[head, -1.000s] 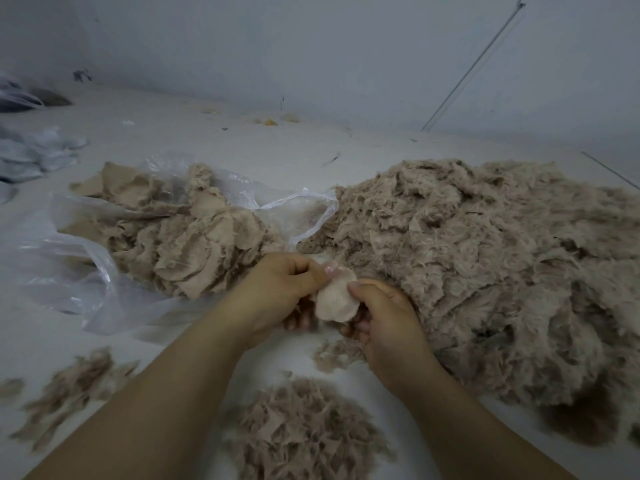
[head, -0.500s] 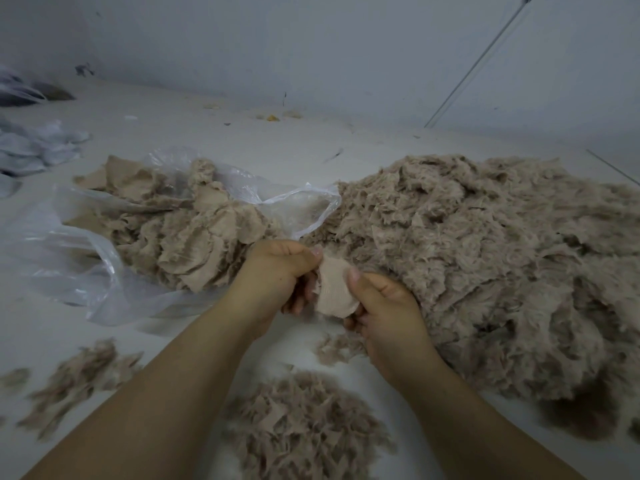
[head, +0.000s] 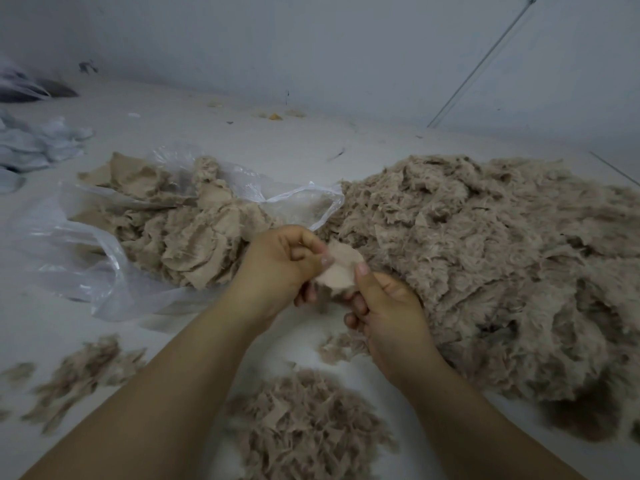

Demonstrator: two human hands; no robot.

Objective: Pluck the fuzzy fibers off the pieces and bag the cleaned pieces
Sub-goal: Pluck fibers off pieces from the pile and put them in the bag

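Observation:
A small pale beige fabric piece (head: 341, 270) is held up between both hands in the middle of the view. My left hand (head: 280, 268) pinches its left edge with thumb and fingers. My right hand (head: 384, 306) grips its lower right edge, thumb on top. To the left lies an open clear plastic bag (head: 86, 258) holding several beige cleaned pieces (head: 194, 230). A big heap of fuzzy beige pieces (head: 485, 265) fills the right side of the white surface.
A mound of plucked fibers (head: 304, 424) lies near me between my forearms, and a smaller scatter of fibers (head: 83, 372) sits at the lower left. Crumpled white plastic bags (head: 31, 147) lie at the far left. A wall (head: 311, 46) closes the back.
Both hands have lifted the piece slightly and turned it. My left thumb has shifted along its left edge. The piles and the bag lie as before.

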